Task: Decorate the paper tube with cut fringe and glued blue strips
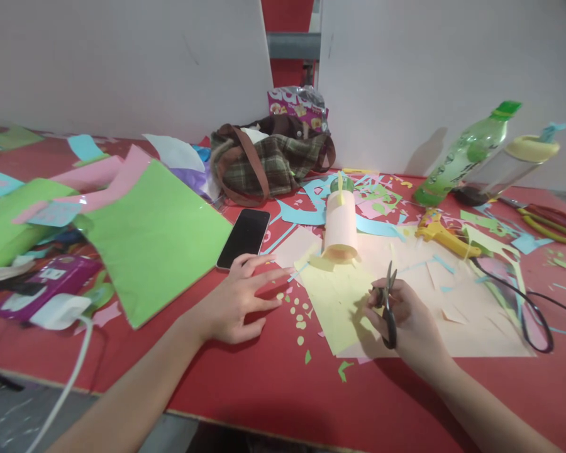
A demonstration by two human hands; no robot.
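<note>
The work in hand looks like paper cutting, caught between cuts: the scissors [389, 308] have nothing between their blades. They are near the paper tube [341, 223], on its right and closer to the person, raised a little over the sheets. The tube, the piece the work seems to centre on, is on the bench [273, 390]; whether it stands or lies, I cannot tell. A further cut would call for the left hand to pick up some paper and feed it to the blades; handling the tube instead would likely call for putting the scissors down.

The right hand [409, 321] has its grip closed around the scissors' handles, wrist bent inward, blades pointing away from the person and slightly parted. Its forearm comes in from the near right of the tube. The left hand [238, 303] is palm down with fingers spread, its grip released and holding nothing. It is to the near left of the tube, just beside the phone [244, 238], with the longest finger pointing towards the tube. Yellow paper [337, 314] is on the tube's near side, paper dots [300, 318] to its near left, and the glue gun [446, 236] to its right.
</note>
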